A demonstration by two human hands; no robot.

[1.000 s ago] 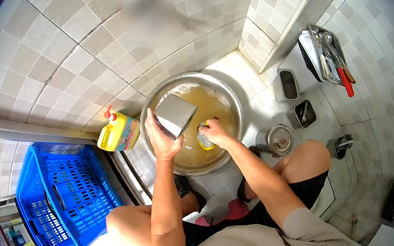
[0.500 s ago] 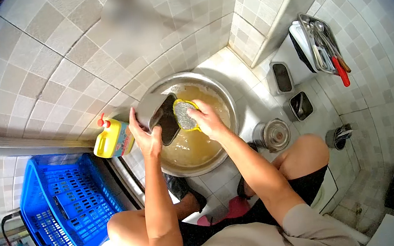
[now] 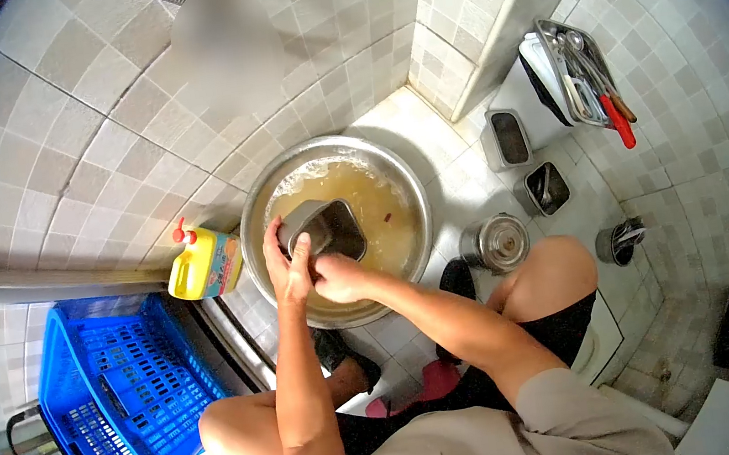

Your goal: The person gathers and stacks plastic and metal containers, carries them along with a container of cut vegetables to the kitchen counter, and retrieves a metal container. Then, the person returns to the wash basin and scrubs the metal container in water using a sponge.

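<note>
My left hand [image 3: 287,270] grips the side of a deep rectangular metal container [image 3: 319,218], its thumb over the rim. The container is tilted above cloudy yellowish water in a wide metal basin [image 3: 427,238], its dark opening turned to the right. My right hand [image 3: 340,278] is closed at the container's near edge, close to my left thumb. The grey scrubbing sponge with a yellow edge, seen in that hand a moment ago, is now hidden by the fingers and the container.
A yellow jug with a red cap [image 3: 203,262] stands left of the basin, near a blue plastic basket [image 3: 131,378]. To the right are two small metal containers [image 3: 511,136], a round lidded metal pot [image 3: 502,244], a utensil tray [image 3: 584,74] and a utensil cup [image 3: 620,242].
My right hand has moved down and left to the container's near edge, and the sponge has gone out of sight. The container has turned and sits lower over the water.
</note>
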